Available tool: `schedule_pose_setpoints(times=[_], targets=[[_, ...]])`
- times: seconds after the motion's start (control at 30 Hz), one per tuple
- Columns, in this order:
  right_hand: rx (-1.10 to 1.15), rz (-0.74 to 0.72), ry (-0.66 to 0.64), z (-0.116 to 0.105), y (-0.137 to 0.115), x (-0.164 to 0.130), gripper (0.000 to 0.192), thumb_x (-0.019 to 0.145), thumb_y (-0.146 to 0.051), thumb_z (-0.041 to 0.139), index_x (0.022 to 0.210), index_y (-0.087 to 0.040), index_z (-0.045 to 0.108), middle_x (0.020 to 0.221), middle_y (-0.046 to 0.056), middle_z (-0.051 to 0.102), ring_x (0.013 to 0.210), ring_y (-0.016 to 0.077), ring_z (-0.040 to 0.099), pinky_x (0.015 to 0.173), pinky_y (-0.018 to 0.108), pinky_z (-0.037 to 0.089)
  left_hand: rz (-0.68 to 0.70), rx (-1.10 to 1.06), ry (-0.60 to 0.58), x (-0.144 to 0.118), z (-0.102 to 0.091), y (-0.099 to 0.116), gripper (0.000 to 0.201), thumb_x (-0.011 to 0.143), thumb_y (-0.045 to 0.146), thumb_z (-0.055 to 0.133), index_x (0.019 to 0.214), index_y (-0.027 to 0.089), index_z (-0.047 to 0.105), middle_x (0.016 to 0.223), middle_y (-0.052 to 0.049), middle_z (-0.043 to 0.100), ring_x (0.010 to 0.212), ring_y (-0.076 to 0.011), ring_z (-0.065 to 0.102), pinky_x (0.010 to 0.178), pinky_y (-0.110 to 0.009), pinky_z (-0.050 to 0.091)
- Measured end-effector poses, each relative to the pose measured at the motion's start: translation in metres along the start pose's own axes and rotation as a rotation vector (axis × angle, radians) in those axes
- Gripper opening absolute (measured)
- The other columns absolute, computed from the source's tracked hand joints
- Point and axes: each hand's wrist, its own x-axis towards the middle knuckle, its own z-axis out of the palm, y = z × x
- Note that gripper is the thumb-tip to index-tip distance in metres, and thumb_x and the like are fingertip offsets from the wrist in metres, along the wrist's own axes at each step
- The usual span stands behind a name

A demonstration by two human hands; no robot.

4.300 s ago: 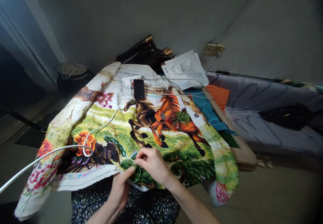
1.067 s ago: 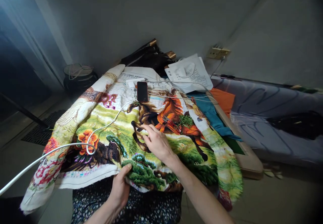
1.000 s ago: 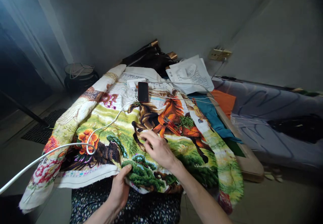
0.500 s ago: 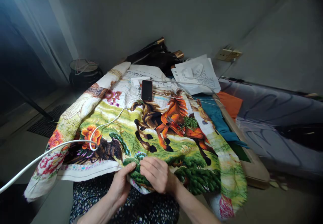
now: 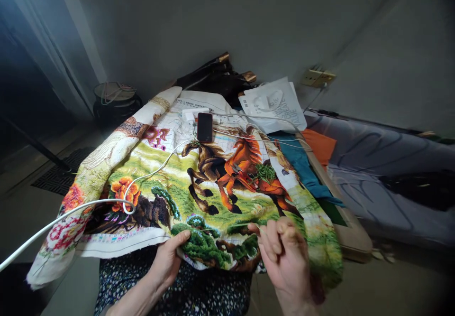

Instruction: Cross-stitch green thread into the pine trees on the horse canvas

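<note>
A large cross-stitch cloth point(image 5: 167, 188) with running horses, flowers and green trees lies over my lap and a low table. My left hand point(image 5: 167, 261) grips the cloth's near edge, thumb on the dark green tree patch. My right hand point(image 5: 284, 254) is raised to the right of it, fingers pinched on a thin green thread point(image 5: 227, 228) that runs taut back to the stitched trees. The needle itself is too small to make out. A bundle of green thread point(image 5: 265, 171) and small red scissors point(image 5: 241, 173) rest on the orange horse.
A dark phone point(image 5: 204, 127) and a white charger block point(image 5: 190, 113) lie at the cloth's far end, and a white cable point(image 5: 71, 214) loops over the left side. White printed bag point(image 5: 273, 105), teal and orange cloths, a wall socket point(image 5: 317, 77) and grey bedding point(image 5: 384, 164) lie to the right. A dark pot point(image 5: 115, 100) stands left.
My right hand went from the horse area down to the tree patch beside the left hand, then swung out to the right, drawing the green thread taut. The left hand kept its grip.
</note>
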Motion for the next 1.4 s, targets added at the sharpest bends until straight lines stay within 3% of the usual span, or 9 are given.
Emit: schedule_pose_setpoints(times=[0.13,0.2,0.33,0.4,0.47,0.6,0.97,1.13,1.4], targets=[[-0.131,0.030,0.058,-0.007,0.017,0.006,0.037,0.089,-0.042,0.061,0.063,-0.021,0.044,0.047,-0.010,0.042,0.037,0.0059,0.033,0.058,0.026,0.049,0.019,0.022,0.011,0.000,0.001,0.000,0.027,0.054,0.026,0.082,0.076,0.012,0.075,0.077,-0.007,0.077,0.081,-0.0260,0.071,0.087,-0.040,0.051],[-0.240,0.103,-0.008,-0.007,0.023,0.008,0.032,0.093,-0.041,0.055,0.068,-0.022,0.046,0.044,-0.011,0.039,0.036,0.0071,0.035,0.049,0.022,0.043,0.017,0.037,0.017,-0.001,0.001,0.000,0.027,0.054,0.027,0.083,0.075,0.011,0.075,0.076,-0.008,0.076,0.082,-0.0264,0.070,0.087,-0.040,0.051],[-0.691,0.161,-0.474,0.006,0.031,0.009,0.015,0.093,-0.031,0.053,0.085,-0.022,0.060,0.053,-0.005,0.052,0.052,0.0130,0.055,0.049,0.023,0.040,0.018,0.050,0.030,-0.002,0.003,0.002,0.029,0.052,0.028,0.083,0.075,0.012,0.075,0.076,-0.008,0.076,0.084,-0.0270,0.070,0.088,-0.041,0.051],[-0.909,0.040,-0.704,0.016,0.036,0.009,0.016,0.093,-0.021,0.050,0.091,-0.021,0.066,0.073,0.001,0.067,0.070,0.0164,0.063,0.065,0.026,0.046,0.016,0.050,0.021,-0.003,0.005,0.003,0.029,0.053,0.028,0.083,0.076,0.012,0.075,0.077,-0.008,0.076,0.084,-0.0274,0.070,0.088,-0.041,0.051],[-1.046,-0.090,-0.820,0.024,0.042,0.009,0.022,0.093,-0.015,0.048,0.096,-0.021,0.069,0.089,0.005,0.071,0.083,0.0186,0.066,0.075,0.028,0.047,0.018,0.044,0.014,-0.004,0.006,0.004,0.029,0.054,0.028,0.083,0.078,0.012,0.075,0.077,-0.007,0.076,0.084,-0.0272,0.070,0.088,-0.041,0.051],[-1.207,-0.182,-0.878,0.032,0.049,0.012,0.022,0.091,-0.011,0.051,0.098,-0.019,0.070,0.088,0.005,0.073,0.079,0.0180,0.066,0.071,0.026,0.045,0.023,0.031,0.014,-0.005,0.007,0.004,0.029,0.053,0.026,0.083,0.078,0.013,0.076,0.078,-0.006,0.076,0.085,-0.0259,0.069,0.090,-0.040,0.049],[-1.569,-0.209,-1.041,0.048,0.034,0.016,0.016,0.086,-0.008,0.055,0.087,-0.019,0.066,0.080,0.002,0.070,0.072,0.0179,0.064,0.063,0.027,0.038,0.030,0.039,-0.002,-0.004,0.006,0.003,0.028,0.053,0.028,0.083,0.075,0.014,0.075,0.078,-0.006,0.076,0.090,-0.0272,0.068,0.091,-0.040,0.049],[-1.766,-0.338,-1.162,0.061,0.026,0.016,0.014,0.088,-0.007,0.053,0.089,-0.017,0.063,0.084,0.006,0.068,0.075,0.0214,0.062,0.064,0.030,0.036,0.055,0.070,-0.018,-0.004,0.006,0.004,0.029,0.052,0.028,0.084,0.075,0.013,0.075,0.076,-0.006,0.076,0.085,-0.0269,0.069,0.086,-0.039,0.050],[-1.559,-0.462,-1.217,0.050,0.038,0.049,0.016,0.092,-0.013,0.051,0.086,-0.019,0.065,0.083,0.003,0.059,0.075,0.0152,0.054,0.060,0.026,0.030,0.053,0.091,-0.014,-0.004,0.008,0.006,0.031,0.051,0.029,0.084,0.077,0.015,0.075,0.078,-0.007,0.076,0.092,-0.0291,0.068,0.090,-0.042,0.049]])
